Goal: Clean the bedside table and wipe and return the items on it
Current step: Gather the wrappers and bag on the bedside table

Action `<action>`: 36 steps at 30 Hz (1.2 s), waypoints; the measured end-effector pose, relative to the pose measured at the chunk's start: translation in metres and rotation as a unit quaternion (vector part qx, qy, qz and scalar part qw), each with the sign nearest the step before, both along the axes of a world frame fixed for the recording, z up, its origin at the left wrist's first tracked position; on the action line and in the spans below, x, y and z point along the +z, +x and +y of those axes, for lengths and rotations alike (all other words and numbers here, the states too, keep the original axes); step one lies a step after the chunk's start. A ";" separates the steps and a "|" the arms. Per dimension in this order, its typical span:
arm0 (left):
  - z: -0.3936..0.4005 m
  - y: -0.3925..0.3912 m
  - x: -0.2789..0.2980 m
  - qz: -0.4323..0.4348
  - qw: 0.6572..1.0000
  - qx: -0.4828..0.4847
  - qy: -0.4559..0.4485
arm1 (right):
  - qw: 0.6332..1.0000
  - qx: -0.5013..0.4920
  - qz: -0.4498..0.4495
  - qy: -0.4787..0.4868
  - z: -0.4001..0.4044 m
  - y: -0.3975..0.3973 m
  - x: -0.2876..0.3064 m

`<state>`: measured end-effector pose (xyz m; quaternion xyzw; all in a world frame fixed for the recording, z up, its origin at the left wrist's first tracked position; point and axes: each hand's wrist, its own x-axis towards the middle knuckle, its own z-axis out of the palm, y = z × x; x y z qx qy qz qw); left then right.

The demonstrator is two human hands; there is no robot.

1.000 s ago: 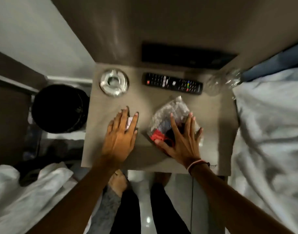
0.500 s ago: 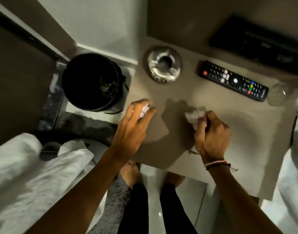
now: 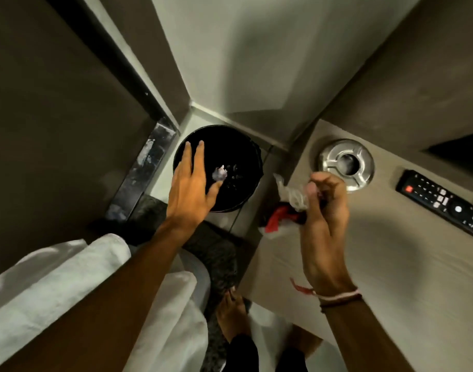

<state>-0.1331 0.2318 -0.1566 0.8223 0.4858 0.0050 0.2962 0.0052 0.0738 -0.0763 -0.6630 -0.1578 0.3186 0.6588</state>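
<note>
My left hand (image 3: pixel 191 183) is spread open over the black bin (image 3: pixel 230 146). A small crumpled paper scrap (image 3: pixel 220 173) hangs just off its fingers above the bin's dark inside, apart from the palm. My right hand (image 3: pixel 324 218) is closed on a crumpled clear plastic bag with red and black bits (image 3: pixel 283 210), held at the left edge of the beige bedside table (image 3: pixel 377 264). On the table stand a round metal ashtray (image 3: pixel 346 163) and a black remote (image 3: pixel 442 202).
White bedding (image 3: pixel 55 285) lies at the lower left, under my left arm. The bin sits on the floor in the corner between the wall and the table. My bare feet (image 3: pixel 232 315) stand by the table's front edge.
My left hand carried the paper scrap off the table to above the bin and opened. My right hand gathered the plastic bag into a fist and moved it to the table's left edge.
</note>
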 end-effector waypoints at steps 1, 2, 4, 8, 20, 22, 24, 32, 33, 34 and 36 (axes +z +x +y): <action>0.001 -0.008 0.002 -0.017 1.000 0.013 0.017 | 1.000 -0.005 -0.001 0.020 0.015 -0.003 -0.004; 0.002 -0.014 0.004 -0.032 0.999 0.027 0.034 | 0.999 -0.017 -0.024 0.031 0.031 -0.004 -0.008; 0.006 -0.029 0.010 -0.050 0.996 0.054 0.058 | 0.995 -0.045 -0.081 0.025 0.067 -0.011 -0.019; 0.015 -0.056 0.021 -0.055 0.991 0.060 0.104 | 0.952 0.125 -0.212 -0.181 0.109 -0.027 -0.061; -0.001 -0.029 0.052 0.025 0.989 -0.061 0.133 | 0.836 0.194 -0.394 -0.329 0.012 -0.002 -0.026; -0.015 -0.007 0.060 0.027 0.984 -0.108 0.137 | 0.843 0.141 -0.403 -0.328 -0.017 0.014 -0.020; -0.031 0.017 0.068 0.024 0.977 -0.157 0.142 | 0.833 0.096 -0.412 -0.356 -0.049 0.035 -0.016; -0.097 0.115 0.094 0.036 0.950 -0.261 0.165 | 0.785 0.020 -0.396 -0.476 -0.170 0.112 0.009; -0.104 0.123 0.097 0.039 0.949 -0.266 0.164 | 0.782 0.022 -0.391 -0.485 -0.181 0.118 0.011; -0.110 0.129 0.098 0.046 0.948 -0.271 0.163 | 0.781 0.025 -0.384 -0.491 -0.190 0.125 0.013; -0.123 0.144 0.100 0.068 0.942 -0.285 0.166 | 0.782 0.020 -0.375 -0.497 -0.209 0.137 0.016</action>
